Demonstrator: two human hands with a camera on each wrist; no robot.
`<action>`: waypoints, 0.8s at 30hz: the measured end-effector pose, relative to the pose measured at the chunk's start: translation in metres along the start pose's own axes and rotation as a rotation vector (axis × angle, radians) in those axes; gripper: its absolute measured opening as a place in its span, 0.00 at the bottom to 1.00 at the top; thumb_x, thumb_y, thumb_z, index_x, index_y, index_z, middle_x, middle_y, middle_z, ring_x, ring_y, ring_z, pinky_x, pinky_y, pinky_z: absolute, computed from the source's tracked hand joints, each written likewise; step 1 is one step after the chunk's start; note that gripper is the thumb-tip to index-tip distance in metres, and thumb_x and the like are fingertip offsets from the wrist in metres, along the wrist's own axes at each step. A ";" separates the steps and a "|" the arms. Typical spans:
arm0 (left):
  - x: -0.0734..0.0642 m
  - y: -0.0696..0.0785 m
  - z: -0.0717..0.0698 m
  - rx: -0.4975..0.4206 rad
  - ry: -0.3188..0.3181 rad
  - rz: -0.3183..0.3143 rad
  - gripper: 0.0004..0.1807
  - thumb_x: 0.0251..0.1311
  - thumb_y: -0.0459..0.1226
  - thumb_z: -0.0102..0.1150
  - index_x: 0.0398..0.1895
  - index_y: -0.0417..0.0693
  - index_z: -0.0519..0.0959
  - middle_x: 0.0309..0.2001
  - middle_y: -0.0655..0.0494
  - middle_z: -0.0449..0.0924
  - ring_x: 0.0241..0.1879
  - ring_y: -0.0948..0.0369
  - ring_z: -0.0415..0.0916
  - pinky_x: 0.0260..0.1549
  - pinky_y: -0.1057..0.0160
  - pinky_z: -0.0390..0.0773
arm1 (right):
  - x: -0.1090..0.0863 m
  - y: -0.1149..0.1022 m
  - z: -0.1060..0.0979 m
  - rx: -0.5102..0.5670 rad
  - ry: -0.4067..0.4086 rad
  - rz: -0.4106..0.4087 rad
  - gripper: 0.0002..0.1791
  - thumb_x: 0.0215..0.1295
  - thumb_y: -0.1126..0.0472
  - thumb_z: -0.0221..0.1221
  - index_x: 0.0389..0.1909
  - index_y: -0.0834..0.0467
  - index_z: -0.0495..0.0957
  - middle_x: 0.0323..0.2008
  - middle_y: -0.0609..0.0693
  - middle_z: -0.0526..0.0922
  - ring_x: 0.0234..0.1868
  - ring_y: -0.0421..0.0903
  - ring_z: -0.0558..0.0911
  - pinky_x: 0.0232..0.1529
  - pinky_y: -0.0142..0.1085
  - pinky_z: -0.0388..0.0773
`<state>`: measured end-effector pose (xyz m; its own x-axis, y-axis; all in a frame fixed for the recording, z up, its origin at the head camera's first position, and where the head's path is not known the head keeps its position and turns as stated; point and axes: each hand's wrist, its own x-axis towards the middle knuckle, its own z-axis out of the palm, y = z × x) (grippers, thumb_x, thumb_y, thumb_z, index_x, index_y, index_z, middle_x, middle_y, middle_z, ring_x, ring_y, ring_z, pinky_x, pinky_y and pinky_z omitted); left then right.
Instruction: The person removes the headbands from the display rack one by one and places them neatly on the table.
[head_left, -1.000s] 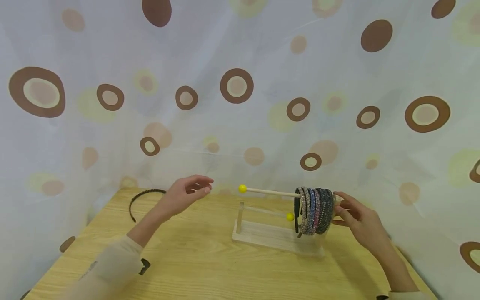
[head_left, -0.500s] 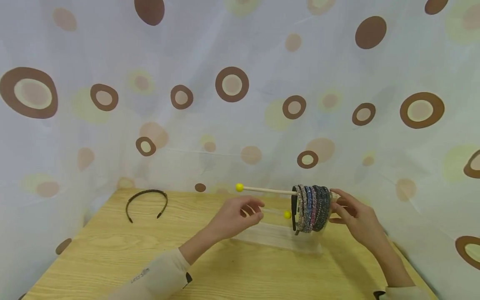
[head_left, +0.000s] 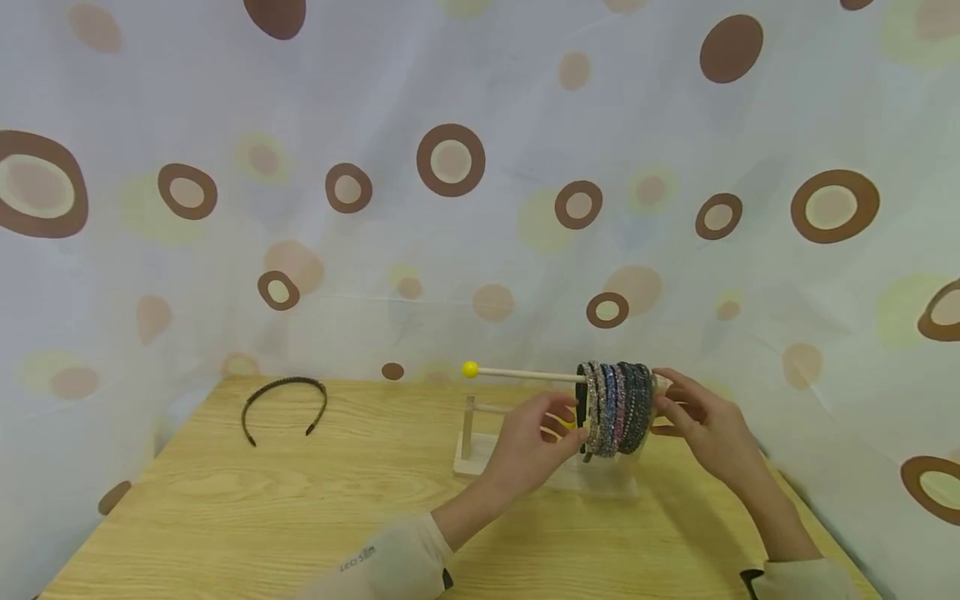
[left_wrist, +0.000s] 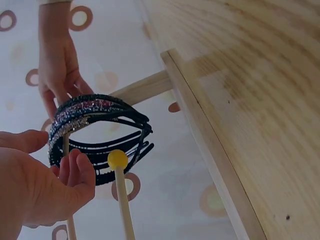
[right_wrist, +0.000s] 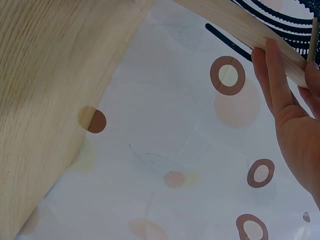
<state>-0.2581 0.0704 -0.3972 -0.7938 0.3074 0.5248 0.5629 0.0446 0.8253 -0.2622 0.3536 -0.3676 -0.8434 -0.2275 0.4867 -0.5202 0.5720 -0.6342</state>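
Observation:
Several glittery headbands (head_left: pixel 613 408), in silver, blue, pink and black, hang packed together on the upper rod of a wooden headband stand (head_left: pixel 468 458). My left hand (head_left: pixel 528 446) is at the left end of this bunch, thumb and fingers curved apart around the rod in the left wrist view, fingertips right at the nearest headband. My right hand (head_left: pixel 708 429) holds the top of the stand's right post (right_wrist: pixel 250 25), fingers along its outer face and thumb at its edge. A yellow ball (head_left: pixel 470 369) caps the free end of the upper rod.
One thin dark headband (head_left: pixel 285 382) lies apart at the back left of the wooden table (head_left: pixel 225 517). A second yellow ball (left_wrist: pixel 118 159) caps the lower rod. Behind the table hangs a white curtain (head_left: pixel 375 83) with brown circles.
My left hand has moved right, from beside the loose headband to the bunch on the rod. My right hand stays at the post. The head view has shifted slightly.

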 end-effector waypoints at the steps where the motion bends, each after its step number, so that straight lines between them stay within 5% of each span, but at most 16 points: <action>1: 0.000 0.001 0.004 -0.014 0.010 -0.004 0.23 0.64 0.36 0.70 0.61 0.43 0.78 0.45 0.47 0.81 0.39 0.65 0.81 0.39 0.66 0.82 | 0.001 0.000 0.000 -0.001 0.000 -0.002 0.27 0.79 0.63 0.53 0.76 0.55 0.66 0.50 0.64 0.80 0.41 0.39 0.86 0.37 0.37 0.85; 10: 0.005 0.008 0.025 -0.091 0.125 -0.046 0.29 0.62 0.37 0.73 0.66 0.52 0.74 0.46 0.57 0.77 0.38 0.65 0.79 0.36 0.66 0.83 | 0.003 -0.002 -0.002 -0.018 0.004 -0.008 0.26 0.79 0.63 0.53 0.75 0.54 0.66 0.49 0.63 0.80 0.41 0.40 0.87 0.36 0.37 0.85; 24: 0.005 0.007 0.028 -0.053 0.100 -0.030 0.29 0.64 0.28 0.67 0.68 0.54 0.74 0.45 0.58 0.78 0.39 0.67 0.79 0.29 0.67 0.83 | 0.001 0.001 0.000 0.003 0.005 0.003 0.26 0.79 0.64 0.53 0.75 0.55 0.67 0.47 0.62 0.80 0.40 0.40 0.87 0.37 0.38 0.85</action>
<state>-0.2516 0.0987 -0.3942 -0.8308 0.2101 0.5153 0.5273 0.0013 0.8497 -0.2637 0.3540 -0.3682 -0.8445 -0.2219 0.4874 -0.5179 0.5703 -0.6376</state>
